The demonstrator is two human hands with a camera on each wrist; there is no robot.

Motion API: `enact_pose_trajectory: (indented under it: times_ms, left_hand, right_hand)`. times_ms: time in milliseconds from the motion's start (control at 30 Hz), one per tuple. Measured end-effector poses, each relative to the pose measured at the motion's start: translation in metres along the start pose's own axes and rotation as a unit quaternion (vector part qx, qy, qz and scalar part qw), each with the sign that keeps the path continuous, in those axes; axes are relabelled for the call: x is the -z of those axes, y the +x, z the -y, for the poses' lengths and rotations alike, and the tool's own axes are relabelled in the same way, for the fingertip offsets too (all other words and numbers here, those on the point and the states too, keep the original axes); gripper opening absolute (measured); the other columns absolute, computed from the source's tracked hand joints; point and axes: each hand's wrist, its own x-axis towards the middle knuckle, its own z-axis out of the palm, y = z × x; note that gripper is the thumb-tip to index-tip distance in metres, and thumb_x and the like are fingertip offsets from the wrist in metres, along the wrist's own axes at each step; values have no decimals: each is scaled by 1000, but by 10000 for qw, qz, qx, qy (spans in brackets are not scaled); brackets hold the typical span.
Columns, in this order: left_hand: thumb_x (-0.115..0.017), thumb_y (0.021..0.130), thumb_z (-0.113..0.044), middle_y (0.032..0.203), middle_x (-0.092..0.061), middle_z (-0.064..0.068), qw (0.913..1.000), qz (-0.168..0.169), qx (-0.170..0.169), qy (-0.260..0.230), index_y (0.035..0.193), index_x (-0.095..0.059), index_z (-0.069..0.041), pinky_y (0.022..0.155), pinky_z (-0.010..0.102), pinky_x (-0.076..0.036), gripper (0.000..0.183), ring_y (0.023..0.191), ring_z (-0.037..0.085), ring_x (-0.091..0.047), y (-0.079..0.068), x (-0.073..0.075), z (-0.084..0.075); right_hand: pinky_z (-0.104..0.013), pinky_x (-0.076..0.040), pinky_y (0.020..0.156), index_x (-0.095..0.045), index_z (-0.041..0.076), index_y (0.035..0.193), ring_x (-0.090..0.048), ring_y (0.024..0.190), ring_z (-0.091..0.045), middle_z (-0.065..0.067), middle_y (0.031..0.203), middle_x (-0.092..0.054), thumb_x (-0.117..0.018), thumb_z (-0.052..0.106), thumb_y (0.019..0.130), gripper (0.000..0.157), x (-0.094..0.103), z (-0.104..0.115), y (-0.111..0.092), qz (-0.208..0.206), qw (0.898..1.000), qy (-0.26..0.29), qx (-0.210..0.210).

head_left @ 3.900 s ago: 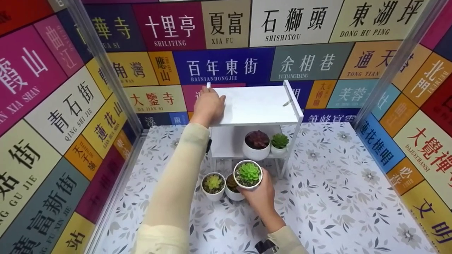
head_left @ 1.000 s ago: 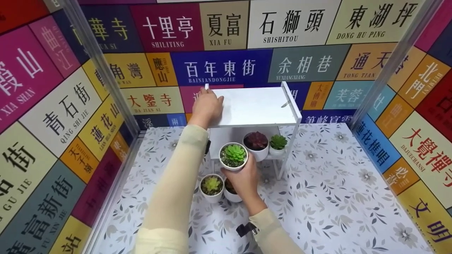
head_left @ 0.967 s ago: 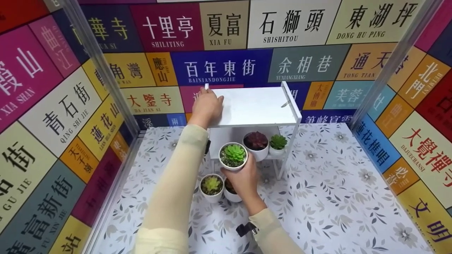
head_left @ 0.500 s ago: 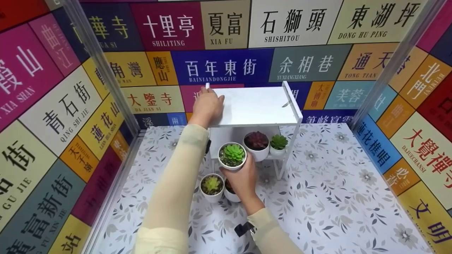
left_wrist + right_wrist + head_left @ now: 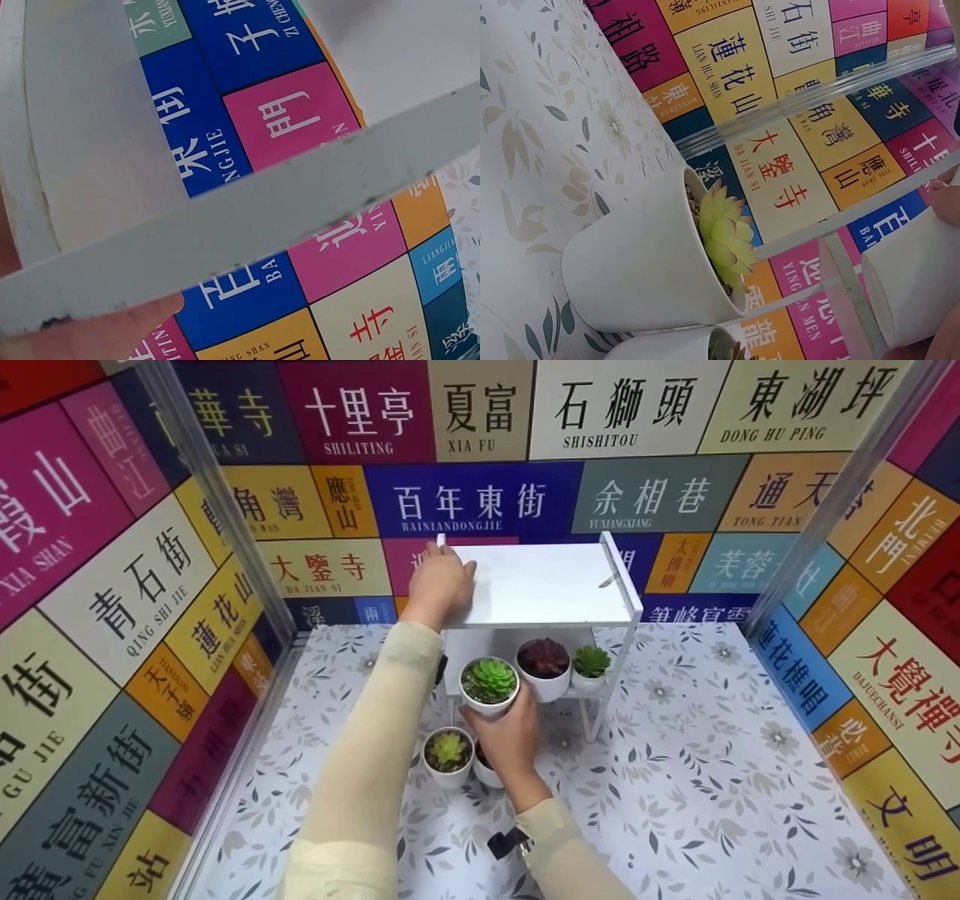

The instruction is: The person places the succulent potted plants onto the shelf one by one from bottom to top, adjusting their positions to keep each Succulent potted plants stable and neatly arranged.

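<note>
My left hand (image 5: 441, 585) grips the top left side rail of a small white two-tier shelf (image 5: 544, 585); the left wrist view shows a finger at the rail (image 5: 247, 217). My right hand (image 5: 514, 731) holds a white pot with a bright green succulent (image 5: 490, 682) at the left front of the lower tier. Whether the pot touches the tier cannot be told. To its right on that tier stand a dark red succulent (image 5: 544, 660) and a smaller green succulent (image 5: 591, 664), both in white pots.
On the floral-patterned surface (image 5: 712, 780) before the shelf stands a potted yellow-green succulent (image 5: 448, 757). Beside it is another white pot (image 5: 486, 766), mostly hidden by the right hand. Sign-covered walls (image 5: 472, 499) enclose the back and sides.
My right hand has carried the green succulent left and up from in front of the shelf to the lower tier's left part, lately creeping slightly farther. My left hand stays on the shelf.
</note>
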Motion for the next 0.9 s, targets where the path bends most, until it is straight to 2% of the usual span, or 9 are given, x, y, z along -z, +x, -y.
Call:
enact_pose_trajectory:
  times_ms: [567,900]
  left_hand:
    - [-30,115,-48,177,-10,25,10000,2,4,66,168,-15,5,136,47,-20,76,166,38,-18,-2,-1,-1]
    - [-29,116,-48,178,-9,24,10000,19,-14,42,168,-14,5,136,47,-19,76,166,38,-16,-2,0,0]
  right_hand:
    - [-49,-57,107,-56,3,144,-66,123,-36,-18,133,-66,-102,33,63,98,-6,8,-5,-225,9995,-217,-92]
    - [-52,-59,103,-59,2,139,-67,119,-37,-19,130,-66,-102,35,64,93,-9,10,-4,-415,9989,-145,-138]
